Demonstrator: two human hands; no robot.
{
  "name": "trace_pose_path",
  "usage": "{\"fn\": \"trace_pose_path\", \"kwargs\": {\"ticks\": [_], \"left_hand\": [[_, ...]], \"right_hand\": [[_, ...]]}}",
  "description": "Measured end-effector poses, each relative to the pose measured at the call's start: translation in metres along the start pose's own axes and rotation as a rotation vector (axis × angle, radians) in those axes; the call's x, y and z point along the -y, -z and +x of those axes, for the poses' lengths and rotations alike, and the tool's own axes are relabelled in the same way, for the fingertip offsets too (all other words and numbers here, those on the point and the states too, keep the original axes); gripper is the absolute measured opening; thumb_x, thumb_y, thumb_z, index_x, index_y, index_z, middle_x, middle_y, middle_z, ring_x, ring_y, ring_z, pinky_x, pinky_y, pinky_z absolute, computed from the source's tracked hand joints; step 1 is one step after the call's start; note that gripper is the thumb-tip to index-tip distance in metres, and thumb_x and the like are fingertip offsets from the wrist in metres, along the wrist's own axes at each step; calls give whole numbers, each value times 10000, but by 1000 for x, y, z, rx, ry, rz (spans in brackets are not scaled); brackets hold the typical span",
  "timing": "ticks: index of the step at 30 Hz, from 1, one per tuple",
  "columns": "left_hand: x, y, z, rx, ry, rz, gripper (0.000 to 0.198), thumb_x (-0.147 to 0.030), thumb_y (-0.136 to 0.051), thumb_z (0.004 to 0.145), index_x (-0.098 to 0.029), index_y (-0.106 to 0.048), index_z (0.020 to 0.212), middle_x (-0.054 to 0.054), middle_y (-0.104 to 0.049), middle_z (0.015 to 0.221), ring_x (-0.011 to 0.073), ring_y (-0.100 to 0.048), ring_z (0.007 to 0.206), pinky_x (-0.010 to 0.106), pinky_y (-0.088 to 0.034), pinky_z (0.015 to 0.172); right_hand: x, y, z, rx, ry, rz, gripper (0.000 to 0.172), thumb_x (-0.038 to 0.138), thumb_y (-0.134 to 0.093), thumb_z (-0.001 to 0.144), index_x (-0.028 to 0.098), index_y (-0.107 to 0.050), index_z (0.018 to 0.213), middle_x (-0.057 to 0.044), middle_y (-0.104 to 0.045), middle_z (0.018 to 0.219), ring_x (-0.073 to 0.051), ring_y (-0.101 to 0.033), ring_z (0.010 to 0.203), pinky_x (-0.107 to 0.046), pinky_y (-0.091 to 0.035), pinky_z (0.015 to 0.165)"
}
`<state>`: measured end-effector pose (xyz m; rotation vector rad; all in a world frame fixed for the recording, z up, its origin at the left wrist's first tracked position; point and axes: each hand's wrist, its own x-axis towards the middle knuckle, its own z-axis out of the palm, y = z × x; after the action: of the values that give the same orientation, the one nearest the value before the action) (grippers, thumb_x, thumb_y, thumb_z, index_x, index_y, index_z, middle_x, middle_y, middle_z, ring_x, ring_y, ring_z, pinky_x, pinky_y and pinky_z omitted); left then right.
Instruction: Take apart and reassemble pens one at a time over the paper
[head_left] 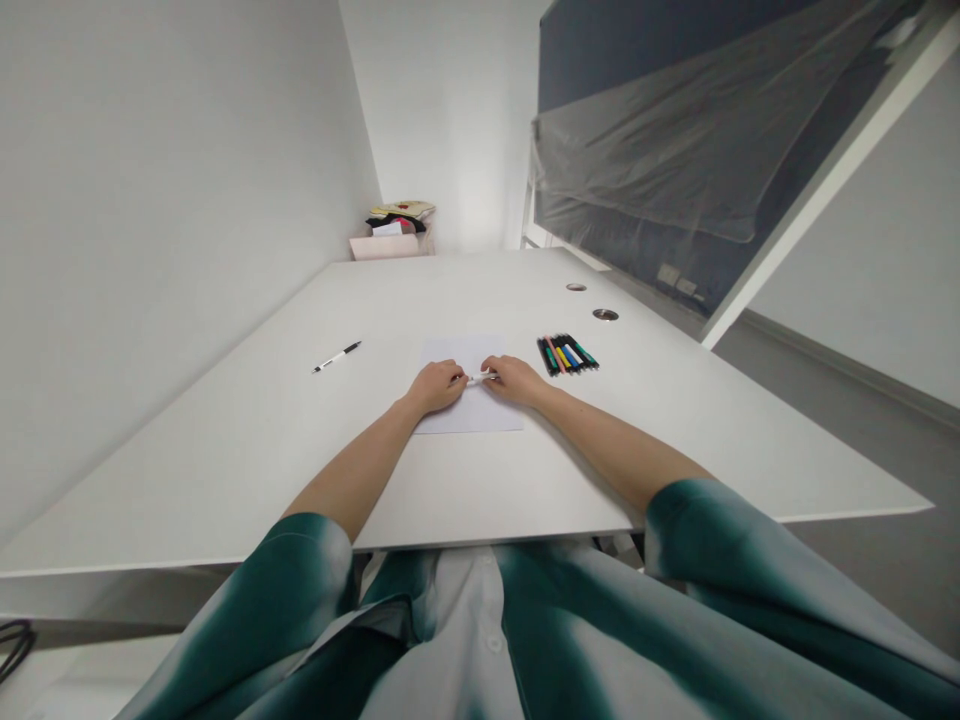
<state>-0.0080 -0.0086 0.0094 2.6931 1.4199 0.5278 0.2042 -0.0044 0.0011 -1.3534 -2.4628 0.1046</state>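
A slim white pen (pixel 478 378) lies level between my two hands, over a sheet of white paper (pixel 472 414). My left hand (pixel 438 386) is closed round its left end, where a dark bit shows between the fingers. With thumb and fingers, my right hand (pixel 514 379) pinches the other end. Both hands rest low over the paper and partly cover its sides. Close to the right hand, a row of markers (pixel 568 355) in several colours lies side by side on the table.
A black-and-white pen (pixel 337 357) lies on the white table (pixel 450 490), left of the paper. Two round metal-rimmed holes (pixel 605 314) are at the right side. At the far end stands a box (pixel 384 246) with cloth items. A wall borders the left; a plastic-covered panel (pixel 660 160) stands right.
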Motion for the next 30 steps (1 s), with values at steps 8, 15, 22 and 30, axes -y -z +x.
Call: {"fn": "trace_pose_path", "kwargs": {"ticks": [8,15,22,30], "left_hand": [[1,-1,-2,-56,-7,-49,206,-300,-523,895,-168,-674,941,93,-677,950,207,-626,855,343,-499,815],[0,-1,-2,-18,39,-50,177,-291,-550,866,-194,-636,986,69,-707,917,215,-640,836,339,-497,787],[-2,0,-3,-14,54,-48,198,-297,-571,861,-187,-642,1009,73,-717,949,215,-643,821,339,-497,779],[-2,-1,-1,17,34,9,323,-292,-390,973,-174,-689,949,87,-711,951,204,-646,912,326,-484,853]], "right_hand": [[0,-1,0,-16,65,-24,259,280,-532,966,151,-667,1145,-112,-710,1040,-226,-619,991,-297,-403,846],[3,3,1,40,58,-58,320,299,-432,1015,147,-707,1074,-125,-722,1013,-226,-632,963,-291,-396,802],[4,2,-3,11,8,-50,348,362,-557,962,157,-606,1239,-105,-702,980,-213,-622,873,-276,-387,758],[1,2,0,-28,25,-16,248,285,-577,953,157,-633,1157,-103,-695,996,-210,-607,931,-281,-391,807]]}}
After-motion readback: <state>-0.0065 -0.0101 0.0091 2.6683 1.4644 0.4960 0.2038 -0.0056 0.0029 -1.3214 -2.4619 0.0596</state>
